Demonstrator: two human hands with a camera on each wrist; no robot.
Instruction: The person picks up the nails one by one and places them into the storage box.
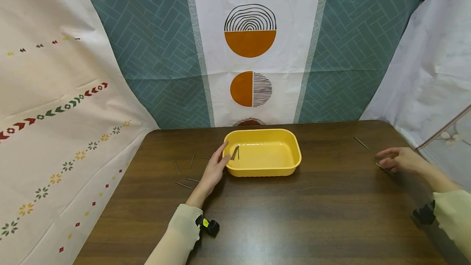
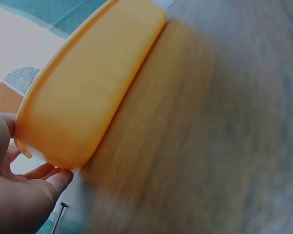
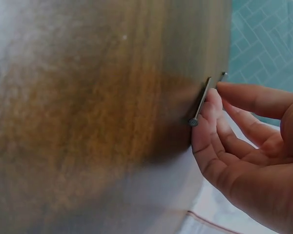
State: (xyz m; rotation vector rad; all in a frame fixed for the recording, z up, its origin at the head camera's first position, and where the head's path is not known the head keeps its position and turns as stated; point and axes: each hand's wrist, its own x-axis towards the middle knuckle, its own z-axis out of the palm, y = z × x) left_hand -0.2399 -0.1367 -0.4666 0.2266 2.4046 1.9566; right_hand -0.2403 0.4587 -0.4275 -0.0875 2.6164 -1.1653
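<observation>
A shallow yellow plastic tray (image 1: 265, 172) sits near the table's back edge. My left hand (image 1: 213, 170) grips its left end, fingers at the rim; the left wrist view shows the tray's long side wall (image 2: 88, 87). Inside, by that hand, lie a few nails (image 1: 234, 153). Far to the right, my right hand (image 1: 402, 161) is low over the table with curved fingers. Its fingertips are right at a single nail (image 3: 201, 102), whose flat head points toward the wrist camera; whether they pinch it I cannot tell.
Several loose nails (image 1: 183, 185) are scattered on the brown wooden table (image 1: 294, 224) left of the tray. Another nail (image 1: 361, 142) lies beyond my right hand. Patterned cloths (image 1: 158, 52) hang behind and on both sides of the table.
</observation>
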